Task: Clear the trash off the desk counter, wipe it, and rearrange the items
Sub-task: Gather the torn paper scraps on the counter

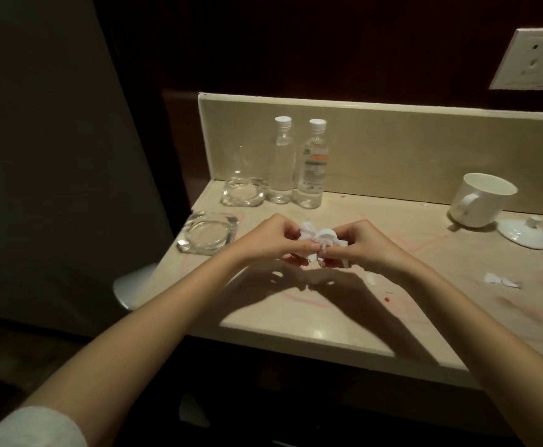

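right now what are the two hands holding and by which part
Both the left hand and the right hand pinch a small crumpled wad of white paper scraps between them, left fingertips on its left side, right fingertips on its right.

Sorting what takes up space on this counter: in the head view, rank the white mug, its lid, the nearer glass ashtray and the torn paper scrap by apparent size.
1. White mug
2. Nearer glass ashtray, close to the mug; nearness may inflate it
3. Lid
4. Torn paper scrap
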The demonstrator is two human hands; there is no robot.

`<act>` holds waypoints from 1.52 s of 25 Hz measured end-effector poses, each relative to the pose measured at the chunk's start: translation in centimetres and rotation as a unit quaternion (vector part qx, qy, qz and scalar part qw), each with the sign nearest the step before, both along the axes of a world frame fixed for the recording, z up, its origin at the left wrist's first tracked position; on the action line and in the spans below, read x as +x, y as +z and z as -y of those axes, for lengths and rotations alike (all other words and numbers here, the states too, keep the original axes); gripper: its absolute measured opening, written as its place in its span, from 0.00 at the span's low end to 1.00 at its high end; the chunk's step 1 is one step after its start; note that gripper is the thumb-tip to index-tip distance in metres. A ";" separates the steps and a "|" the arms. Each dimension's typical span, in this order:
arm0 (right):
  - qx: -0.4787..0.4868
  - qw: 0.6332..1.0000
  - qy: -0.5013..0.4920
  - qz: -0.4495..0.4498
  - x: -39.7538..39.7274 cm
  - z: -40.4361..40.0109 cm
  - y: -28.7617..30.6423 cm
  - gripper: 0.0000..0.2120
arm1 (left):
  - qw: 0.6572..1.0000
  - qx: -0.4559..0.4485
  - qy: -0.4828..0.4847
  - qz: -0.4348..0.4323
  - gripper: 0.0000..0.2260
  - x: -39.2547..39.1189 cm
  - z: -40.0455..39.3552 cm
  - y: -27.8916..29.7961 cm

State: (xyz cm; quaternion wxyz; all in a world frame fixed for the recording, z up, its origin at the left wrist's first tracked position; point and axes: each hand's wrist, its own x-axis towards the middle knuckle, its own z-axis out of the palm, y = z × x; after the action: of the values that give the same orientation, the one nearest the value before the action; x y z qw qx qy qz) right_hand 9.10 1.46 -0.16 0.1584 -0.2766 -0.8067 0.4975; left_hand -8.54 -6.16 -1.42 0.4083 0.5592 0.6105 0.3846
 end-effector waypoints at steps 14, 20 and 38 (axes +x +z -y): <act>-0.056 0.967 0.246 0.040 -10.4 20.5 -7.9 0.04 | 0.967 -0.108 0.230 0.022 0.08 -4.7 28.4 -5.7; -0.057 0.959 0.228 0.155 -14.2 25.8 -19.6 0.08 | 0.951 -0.232 0.205 0.016 0.08 -8.4 32.9 -17.2; -0.073 0.910 0.184 0.364 -20.2 30.4 -58.4 0.05 | 0.904 -0.393 0.158 -0.058 0.23 -13.8 33.6 -56.8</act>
State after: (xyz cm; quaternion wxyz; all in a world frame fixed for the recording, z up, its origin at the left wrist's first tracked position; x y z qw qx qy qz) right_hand -11.09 -28.94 -58.53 -0.2608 -0.2962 -0.8065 0.4402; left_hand -22.29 -39.73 -58.26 0.4928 0.2710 0.8148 0.1405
